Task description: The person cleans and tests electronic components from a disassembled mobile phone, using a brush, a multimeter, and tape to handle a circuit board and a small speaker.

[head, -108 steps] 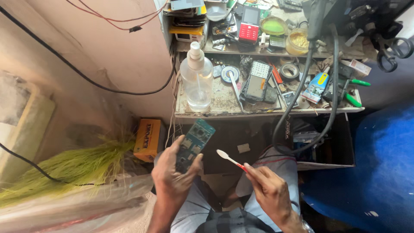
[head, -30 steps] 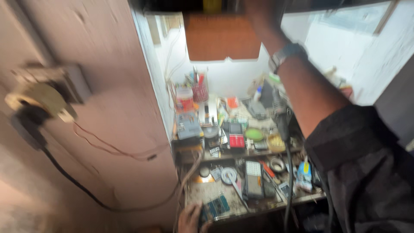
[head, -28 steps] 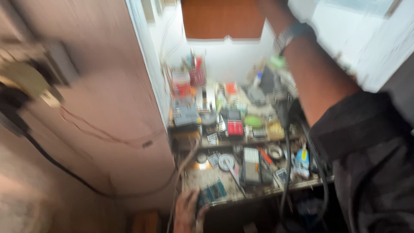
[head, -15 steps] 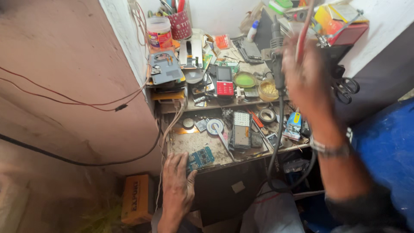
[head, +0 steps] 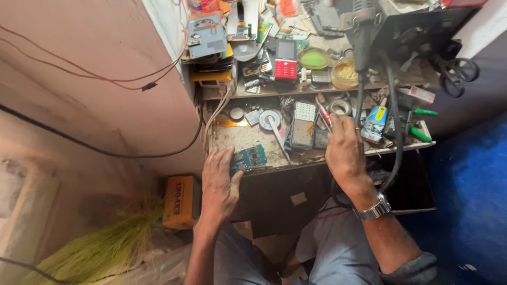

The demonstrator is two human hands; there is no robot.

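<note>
— Where is the green circuit board [head: 249, 158]?

— It lies flat on the desk [head: 240, 138], close to the front edge at the left end. The left hand [head: 219, 182] rests palm down beside it, fingers spread, with the fingertips [head: 228, 154] on the board's left edge. The hand pins it rather than grips it.

— And the other hand?

— The right hand [head: 344, 150] is at the desk's front edge, further right, seen from the back with a metal watch [head: 372, 210] on the wrist. The fingers curl over the clutter near a grey keypad phone [head: 302, 124]. Whether they have hold of anything I cannot tell, since the fingertips are hidden.

— What lies around?

— A white tape roll [head: 270, 119] sits behind the board. On the shelf above are a red phone [head: 285, 60] and a green dish [head: 313, 58]. Black cables [head: 393, 126] hang down at the right, near a blue tube [head: 375, 123]. Down on the floor stands an orange box [head: 180, 201] beside a bundle of green straw [head: 100, 250].
</note>
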